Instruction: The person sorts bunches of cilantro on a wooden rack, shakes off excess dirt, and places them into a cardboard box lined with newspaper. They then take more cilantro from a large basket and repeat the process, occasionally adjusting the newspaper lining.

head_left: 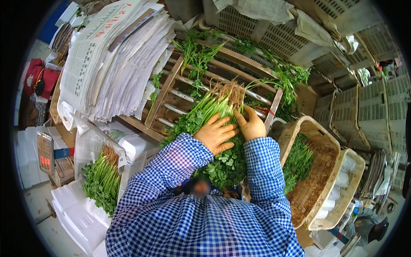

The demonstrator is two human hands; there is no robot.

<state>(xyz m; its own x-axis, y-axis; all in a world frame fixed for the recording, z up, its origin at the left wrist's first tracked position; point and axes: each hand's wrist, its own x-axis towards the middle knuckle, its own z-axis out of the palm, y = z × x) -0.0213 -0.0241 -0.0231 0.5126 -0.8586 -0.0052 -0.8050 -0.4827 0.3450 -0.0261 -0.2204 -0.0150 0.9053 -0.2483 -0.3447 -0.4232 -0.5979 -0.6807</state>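
Observation:
A big bunch of leafy greens [206,110], with pale green stems and brown roots, lies on a slatted rack in front of me, roots pointing away. My left hand [218,134], in a yellow-orange glove, rests flat across the stems with its fingers spread. Beside it my right hand [250,124], gloved the same way, curls its thumb and fingers around the right side of the stems just below the roots. The brown roots [230,91] stick out beyond both hands. Leaves hang toward my body between my checked sleeves, where the lower end is partly hidden.
Stacked newspapers [122,64] stand on the left of the metal-barred rack [165,92]. Another bunch [102,180] lies on paper over white foam boxes, near a scale display [45,152]. At right, a dirty plastic crate [317,180] holds greens. Tall slotted crates [274,40] line the back.

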